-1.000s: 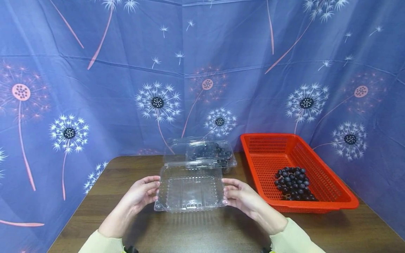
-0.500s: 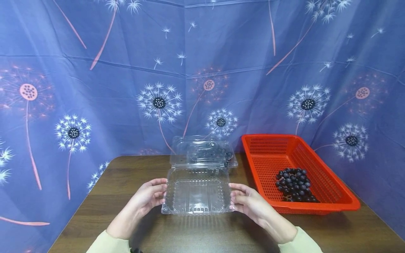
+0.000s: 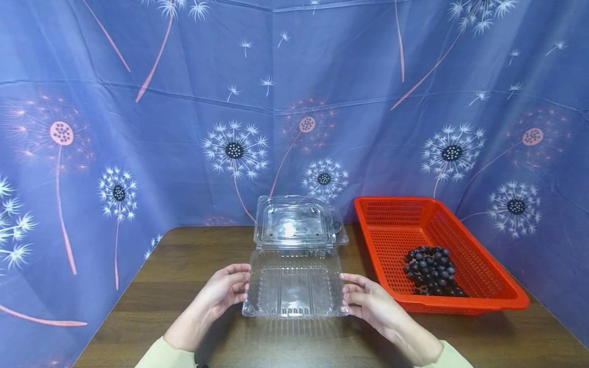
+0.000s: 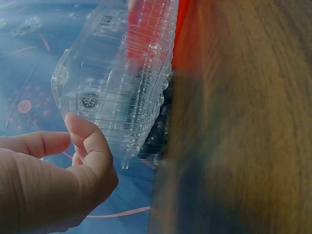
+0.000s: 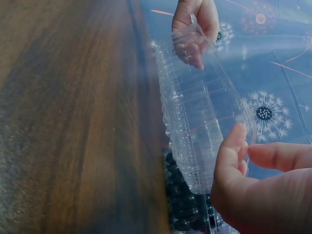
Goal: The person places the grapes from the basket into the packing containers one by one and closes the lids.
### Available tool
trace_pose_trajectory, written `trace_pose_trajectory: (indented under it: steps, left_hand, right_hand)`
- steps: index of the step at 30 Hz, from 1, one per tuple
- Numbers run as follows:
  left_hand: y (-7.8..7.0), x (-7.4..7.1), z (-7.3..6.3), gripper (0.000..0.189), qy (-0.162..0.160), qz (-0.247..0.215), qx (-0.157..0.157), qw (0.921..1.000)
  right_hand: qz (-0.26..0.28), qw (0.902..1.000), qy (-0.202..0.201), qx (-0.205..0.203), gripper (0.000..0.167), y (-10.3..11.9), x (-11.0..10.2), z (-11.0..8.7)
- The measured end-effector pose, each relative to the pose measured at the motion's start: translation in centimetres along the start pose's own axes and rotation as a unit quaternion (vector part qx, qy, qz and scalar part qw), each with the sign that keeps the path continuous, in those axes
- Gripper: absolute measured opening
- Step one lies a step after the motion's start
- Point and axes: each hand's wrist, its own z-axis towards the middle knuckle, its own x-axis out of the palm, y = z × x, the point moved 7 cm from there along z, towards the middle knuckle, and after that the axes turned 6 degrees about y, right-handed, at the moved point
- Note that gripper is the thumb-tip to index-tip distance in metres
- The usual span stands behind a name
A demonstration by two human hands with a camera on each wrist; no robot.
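Nearest, at the bottom edge of the head view, pale green sleeves (image 3: 166,354) ended above the wrists, and both forearms slanted inward and upward toward the middle of the frame. The left hand (image 3: 223,291), lower centre-left, had its fingers bent, their tips pinching the near-left side of a clear plastic container (image 3: 294,286). The right hand (image 3: 371,302), lower centre-right, mirrored it, pinching the opposite side. Both hands stood side-on to the container, well apart from each other; in each wrist view, the digits came together at the clear rim close to a corner.

The container sat between them, just below the centre of the frame, over the wood-grained counter (image 3: 184,255); whether its base touched the wood could not be told. Toward the right, a red plastic basket (image 3: 478,304) rested on the counter, with a bunch of dark grapes (image 3: 430,273) lying in its near end. Farther up the frame, the container's lid (image 3: 294,225) was open, tilted up from the hinge. Behind its right edge showed a second clear container (image 3: 342,237) with dark contents, mostly hidden. Farthest back, a blue cloth (image 3: 294,56) printed with dandelions filled the upper frame.
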Motion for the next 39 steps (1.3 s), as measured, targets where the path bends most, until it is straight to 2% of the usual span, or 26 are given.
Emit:
trace_pose_trajectory:
  steps: [9, 15, 30, 39]
  left_hand:
    - [1.0, 0.3, -0.1, 0.038, -0.01, 0.022, -0.006, 0.9997]
    - [1.7, 0.6, 0.0, 0.047, -0.013, 0.021, -0.008, 0.9997]
    - [2.9, 1.0, 0.3, 0.049, -0.005, 0.034, -0.017, 0.9993]
    - [3.3, 1.2, 0.6, 0.047, -0.008, 0.039, -0.022, 0.9989]
  right_hand:
    - [0.0, 0.9999, -0.012, 0.011, 0.062, -1.2, -0.1, -0.6]
    - [0.001, 0.9998, -0.014, 0.015, 0.063, -1.7, -0.5, -1.0]
    - [0.008, 0.9999, -0.009, 0.007, 0.059, -2.1, -1.0, -1.6]
    - [-0.008, 0.9998, -0.013, 0.009, 0.06, -2.4, -1.5, -1.8]
